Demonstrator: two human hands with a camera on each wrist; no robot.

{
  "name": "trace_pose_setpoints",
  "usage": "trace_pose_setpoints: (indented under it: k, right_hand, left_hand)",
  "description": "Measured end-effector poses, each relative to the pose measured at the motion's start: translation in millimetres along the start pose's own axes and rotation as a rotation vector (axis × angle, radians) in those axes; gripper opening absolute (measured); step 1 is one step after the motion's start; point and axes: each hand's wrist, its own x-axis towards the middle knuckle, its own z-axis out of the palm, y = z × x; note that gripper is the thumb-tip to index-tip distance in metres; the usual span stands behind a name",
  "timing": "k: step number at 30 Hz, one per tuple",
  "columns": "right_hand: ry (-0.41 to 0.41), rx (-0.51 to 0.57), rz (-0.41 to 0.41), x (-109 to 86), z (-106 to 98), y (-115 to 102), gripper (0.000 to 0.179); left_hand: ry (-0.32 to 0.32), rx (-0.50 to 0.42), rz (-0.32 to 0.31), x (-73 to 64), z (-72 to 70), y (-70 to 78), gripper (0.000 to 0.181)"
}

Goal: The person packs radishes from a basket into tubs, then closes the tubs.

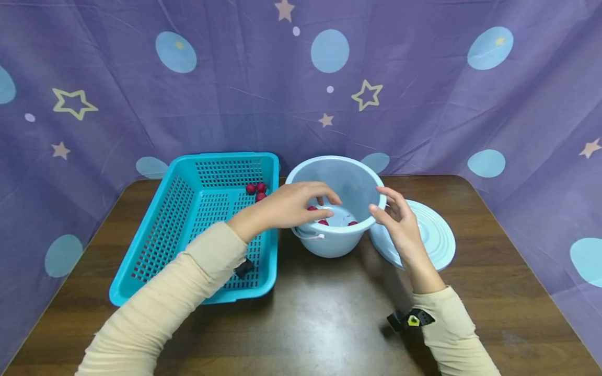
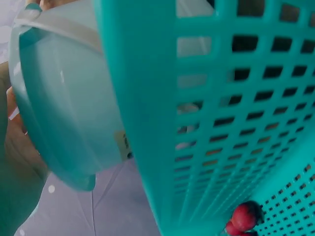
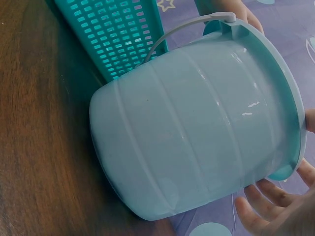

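Observation:
A light-blue bucket (image 1: 331, 243) stands upright on the table, with a few small round red fruits (image 1: 352, 223) on its bottom. My left hand (image 1: 301, 203) reaches over the bucket's near left rim, thumb and fingers spread apart with nothing visible between them. At the right side of the rim, my right hand (image 1: 400, 224) holds the bucket, thumb at the inner edge and fingers outside. In the right wrist view those fingers (image 3: 270, 199) lie along the outer wall below the rim. Several more red fruits (image 1: 261, 187) sit in the far right corner of the turquoise basket (image 1: 271, 250).
Right of the bucket lies its round light-blue lid (image 1: 435, 232) on the brown wooden table (image 1: 320, 324). The bucket's white handle (image 1: 310, 236) hangs on the near left side. A purple patterned curtain (image 1: 263, 78) hangs behind the table.

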Motion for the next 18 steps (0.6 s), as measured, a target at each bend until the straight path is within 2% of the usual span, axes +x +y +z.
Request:
trace_pose_setpoints:
  k: [11,18]
  right_hand:
    - [0.001,0.000,-0.007,-0.3,0.5,-0.6,0.050]
    - [0.001,0.004,-0.003,-1.0,0.3,-0.2,0.049]
  left_hand:
    - [0.109,-0.038,-0.018,-18.8,-26.2,-11.0,0.028]
    - [0.150,-0.045,-0.095,-35.4,-35.1,-23.9,0.027]
